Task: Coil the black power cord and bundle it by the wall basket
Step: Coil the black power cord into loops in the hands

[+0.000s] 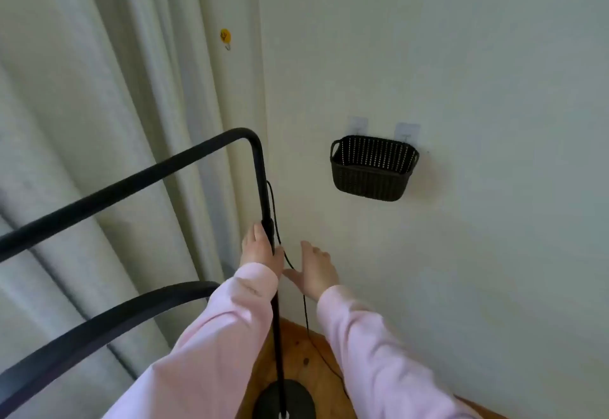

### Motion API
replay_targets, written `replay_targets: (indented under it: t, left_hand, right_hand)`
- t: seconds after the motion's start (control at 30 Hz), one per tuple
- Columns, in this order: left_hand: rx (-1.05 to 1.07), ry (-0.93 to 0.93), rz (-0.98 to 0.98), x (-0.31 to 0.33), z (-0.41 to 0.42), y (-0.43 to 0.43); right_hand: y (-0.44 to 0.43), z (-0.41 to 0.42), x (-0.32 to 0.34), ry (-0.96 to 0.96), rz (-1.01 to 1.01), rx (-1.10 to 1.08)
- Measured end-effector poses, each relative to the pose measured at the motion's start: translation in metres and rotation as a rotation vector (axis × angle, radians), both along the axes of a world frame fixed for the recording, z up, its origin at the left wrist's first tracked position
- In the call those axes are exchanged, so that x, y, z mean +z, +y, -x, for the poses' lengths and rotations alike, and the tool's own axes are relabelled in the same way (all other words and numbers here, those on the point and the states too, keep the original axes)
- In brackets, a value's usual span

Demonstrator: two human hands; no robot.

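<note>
A thin black power cord (305, 313) hangs down along the black floor-lamp pole (265, 187) and trails across the wooden floor toward the wall. My left hand (260, 248) grips the pole just below its collar. My right hand (314, 270) is spread open just right of the cord, fingers apart, holding nothing; whether the thumb touches the cord is unclear. A dark woven basket (372, 168) hangs on the pale wall from two clear hooks, up and to the right of both hands. Both arms wear pink sleeves.
The lamp's round black base (296, 400) sits on the wooden floor (306, 352) in the corner. Its bent arm (115, 194) reaches left in front of pale curtains (99, 88). A small yellow hook (225, 37) sticks to the strip beside the curtains.
</note>
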State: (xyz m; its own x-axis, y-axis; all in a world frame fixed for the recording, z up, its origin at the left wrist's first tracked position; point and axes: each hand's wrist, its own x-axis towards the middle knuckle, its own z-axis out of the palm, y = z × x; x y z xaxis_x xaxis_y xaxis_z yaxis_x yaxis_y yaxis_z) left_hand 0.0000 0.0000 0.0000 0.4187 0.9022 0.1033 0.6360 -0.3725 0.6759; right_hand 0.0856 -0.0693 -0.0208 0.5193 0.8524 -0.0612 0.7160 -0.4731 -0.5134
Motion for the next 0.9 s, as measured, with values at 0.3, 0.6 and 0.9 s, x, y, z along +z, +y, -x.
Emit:
replay_targets:
  t: [0.3,0.6,0.9]
  left_hand:
    - [0.199,-0.449,0.198,-0.005,-0.030,0.029]
    - [0.215,-0.528,0.235,-0.003,-0.045,0.053]
    - [0.195,-0.503,0.214,-0.002,-0.071,0.084]
  right_hand:
    - [0.062,-0.004,-0.031,0.288,0.097,0.200]
    - [0.095,-0.012,-0.042,0.433,0.075,0.106]
    - [0.121,-0.035,-0.041,0.397,0.081,0.084]
